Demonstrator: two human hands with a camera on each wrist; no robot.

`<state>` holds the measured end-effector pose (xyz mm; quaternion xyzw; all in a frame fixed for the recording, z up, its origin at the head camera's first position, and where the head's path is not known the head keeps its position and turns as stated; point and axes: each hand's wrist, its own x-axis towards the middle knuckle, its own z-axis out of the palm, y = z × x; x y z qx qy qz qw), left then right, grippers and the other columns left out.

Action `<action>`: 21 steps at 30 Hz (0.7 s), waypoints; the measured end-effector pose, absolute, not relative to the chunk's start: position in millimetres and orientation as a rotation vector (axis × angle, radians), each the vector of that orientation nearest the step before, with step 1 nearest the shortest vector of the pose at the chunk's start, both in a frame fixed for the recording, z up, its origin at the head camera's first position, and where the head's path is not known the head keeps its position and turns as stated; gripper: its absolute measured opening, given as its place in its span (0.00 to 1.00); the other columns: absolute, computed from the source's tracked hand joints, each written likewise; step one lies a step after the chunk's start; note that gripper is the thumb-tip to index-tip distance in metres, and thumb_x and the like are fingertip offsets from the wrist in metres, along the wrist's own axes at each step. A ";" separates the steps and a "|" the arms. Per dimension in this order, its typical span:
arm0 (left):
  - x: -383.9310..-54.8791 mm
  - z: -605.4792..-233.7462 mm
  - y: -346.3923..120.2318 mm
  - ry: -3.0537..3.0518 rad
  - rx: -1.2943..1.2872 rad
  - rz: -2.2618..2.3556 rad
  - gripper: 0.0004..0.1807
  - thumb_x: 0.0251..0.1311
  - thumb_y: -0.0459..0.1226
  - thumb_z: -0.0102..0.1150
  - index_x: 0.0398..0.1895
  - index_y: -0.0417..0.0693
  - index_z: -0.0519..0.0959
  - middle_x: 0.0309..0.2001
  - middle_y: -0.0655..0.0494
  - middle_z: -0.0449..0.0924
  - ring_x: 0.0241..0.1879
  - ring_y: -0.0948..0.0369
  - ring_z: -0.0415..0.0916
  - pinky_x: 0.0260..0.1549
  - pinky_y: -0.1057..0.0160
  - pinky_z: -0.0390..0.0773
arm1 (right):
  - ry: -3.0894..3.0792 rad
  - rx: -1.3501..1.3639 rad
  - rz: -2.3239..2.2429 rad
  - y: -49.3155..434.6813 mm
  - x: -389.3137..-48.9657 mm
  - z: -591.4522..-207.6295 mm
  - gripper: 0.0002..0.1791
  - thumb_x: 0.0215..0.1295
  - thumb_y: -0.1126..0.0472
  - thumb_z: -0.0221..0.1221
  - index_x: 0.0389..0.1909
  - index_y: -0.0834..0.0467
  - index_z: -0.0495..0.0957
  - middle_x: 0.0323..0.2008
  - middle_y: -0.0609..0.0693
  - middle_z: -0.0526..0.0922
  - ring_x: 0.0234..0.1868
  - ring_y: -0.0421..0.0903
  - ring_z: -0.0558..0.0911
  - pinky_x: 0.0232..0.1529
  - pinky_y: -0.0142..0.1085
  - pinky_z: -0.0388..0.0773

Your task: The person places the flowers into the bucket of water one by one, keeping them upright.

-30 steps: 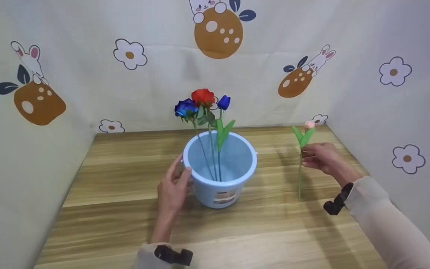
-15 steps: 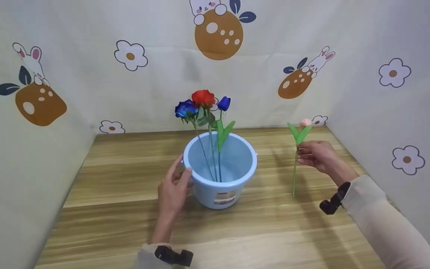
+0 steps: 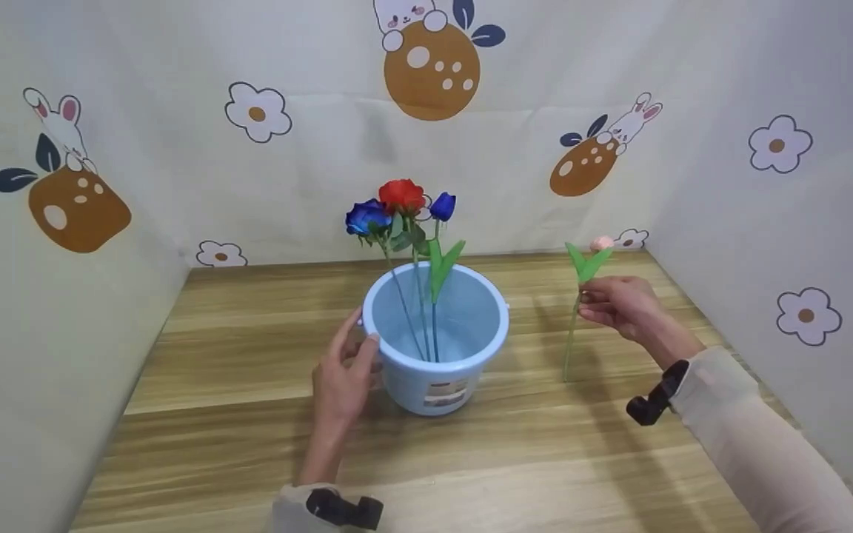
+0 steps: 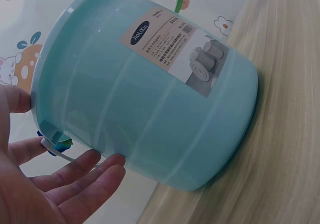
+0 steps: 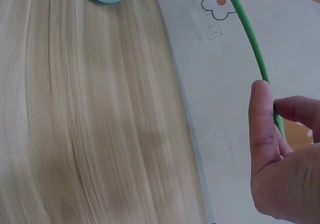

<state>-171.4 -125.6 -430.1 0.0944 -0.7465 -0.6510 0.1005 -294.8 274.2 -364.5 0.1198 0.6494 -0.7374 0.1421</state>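
A light-blue bucket [image 3: 434, 392] stands upright on the table, holding a blue rose [image 3: 367, 218], a red rose [image 3: 401, 195] and a blue tulip [image 3: 443, 206] with green leaves. My left hand [image 3: 341, 381] touches the bucket's left side; in the left wrist view its thumb is at the rim and the fairly straight fingers [image 4: 102, 184] lie by the wall and handle [image 4: 62, 156]. To the right of the bucket, my right hand [image 3: 623, 303] pinches a pink tulip [image 3: 601, 243] by its green stem [image 5: 250, 33], just below the leaves. The stem hangs down, slightly tilted.
The wood-grain table [image 3: 249, 444] is bounded by pale cloth walls [image 3: 323, 155] printed with rabbits and flowers at the back and both sides. A printed label [image 4: 175, 48] is on the bucket's front. Each wrist wears a black mount [image 3: 656, 396].
My right hand has moved left with the pink tulip, bringing it closer to the bucket. The stem leans a little more. My left hand and the bucket have stayed in place.
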 end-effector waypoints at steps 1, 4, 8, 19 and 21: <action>-171.4 -429.9 -125.6 -2.208 0.277 -1.923 0.29 0.76 0.49 0.55 0.79 0.65 0.69 0.56 0.43 0.84 0.49 0.50 0.86 0.52 0.47 0.88 | 1.869 0.345 -2.136 273.4 -294.8 -364.2 0.07 0.75 0.69 0.58 0.35 0.62 0.82 0.25 0.52 0.88 0.24 0.42 0.90 0.34 0.31 0.89; -171.9 -429.5 -126.1 -2.204 0.269 -1.918 0.29 0.76 0.48 0.55 0.79 0.65 0.69 0.56 0.42 0.84 0.49 0.51 0.86 0.52 0.47 0.88 | 1.858 0.326 -2.148 270.3 -295.0 -362.5 0.09 0.76 0.69 0.57 0.34 0.61 0.83 0.25 0.52 0.88 0.25 0.42 0.90 0.34 0.31 0.89; -172.6 -429.3 -126.8 -2.197 0.272 -1.921 0.29 0.76 0.48 0.56 0.79 0.64 0.69 0.57 0.42 0.84 0.48 0.50 0.87 0.51 0.48 0.89 | 1.871 0.314 -2.141 264.0 -294.4 -359.2 0.12 0.77 0.66 0.57 0.32 0.59 0.85 0.25 0.51 0.88 0.26 0.42 0.90 0.34 0.32 0.89; -171.5 -429.9 -126.2 -2.216 0.277 -1.912 0.29 0.77 0.49 0.54 0.79 0.65 0.68 0.53 0.43 0.83 0.47 0.51 0.88 0.50 0.49 0.89 | 1.805 0.299 -2.197 252.0 -291.1 -355.0 0.11 0.75 0.66 0.59 0.31 0.61 0.84 0.22 0.51 0.88 0.23 0.42 0.88 0.31 0.31 0.88; -171.7 -429.7 -126.3 -2.216 0.274 -1.913 0.30 0.77 0.49 0.54 0.80 0.65 0.68 0.54 0.43 0.83 0.47 0.51 0.87 0.51 0.49 0.89 | 1.784 0.287 -2.213 250.5 -290.9 -354.0 0.11 0.75 0.66 0.59 0.31 0.61 0.84 0.22 0.52 0.88 0.23 0.42 0.88 0.32 0.31 0.88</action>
